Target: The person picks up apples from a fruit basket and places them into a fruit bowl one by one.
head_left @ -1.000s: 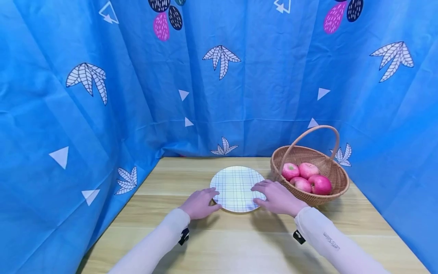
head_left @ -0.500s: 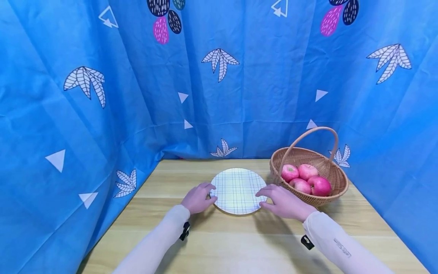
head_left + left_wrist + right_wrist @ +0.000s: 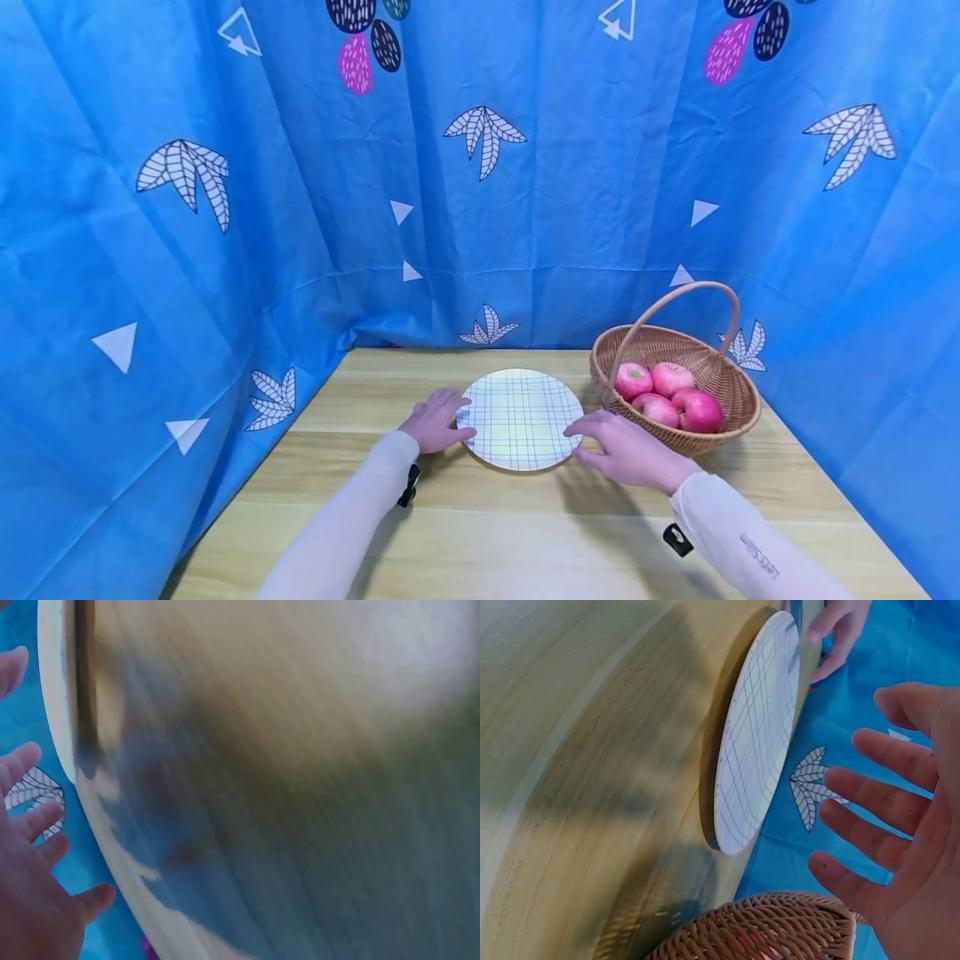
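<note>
A round white plate (image 3: 521, 419) with a thin blue grid lies flat on the wooden table. My left hand (image 3: 437, 421) is at its left edge in the head view. In the left wrist view the left hand's fingers (image 3: 34, 821) are spread and relaxed, gripping nothing, with a strip of the plate's rim (image 3: 56, 690) nearby. My right hand (image 3: 626, 448) is at the plate's right edge, close to the basket. The right wrist view has the right hand (image 3: 922, 817) with its fingers apart and a gap between them and the plate (image 3: 759, 735).
A wicker basket (image 3: 738, 383) with a tall handle stands at the table's right, holding several red apples (image 3: 697, 411). Blue patterned curtain (image 3: 480, 225) hangs behind the table (image 3: 510, 542) and along both sides.
Both hands have eased slightly outward from the plate, the right one to the right, and the left hand's fingers have spread. The plate looks almost unmoved. The head view has shifted slightly.
</note>
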